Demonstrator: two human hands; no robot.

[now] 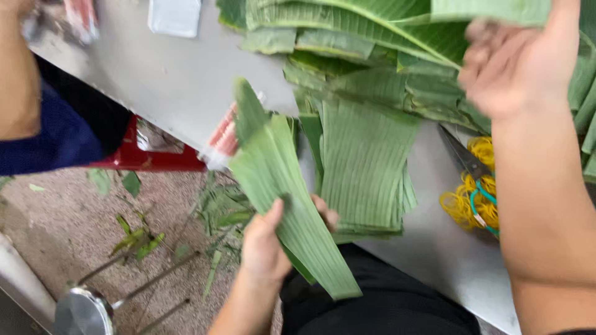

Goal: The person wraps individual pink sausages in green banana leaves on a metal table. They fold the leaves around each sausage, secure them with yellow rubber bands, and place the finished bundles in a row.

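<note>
left hand (pixel 264 242) gripping folded banana leaf strip (pixel 282 186), right hand (pixel 515 62) blurred, grip unclear, grey steel table (pixel 180 87), leaf-littered floor (pixel 74 211)

Cut banana leaf strip (pixel 282 186), green, ribbed, tilted upright, off table edge.

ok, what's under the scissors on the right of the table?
Yellow rubber bands with a teal one among them lie under and beside the scissors, on the grey table. The right hand's forearm covers the handles.
</note>
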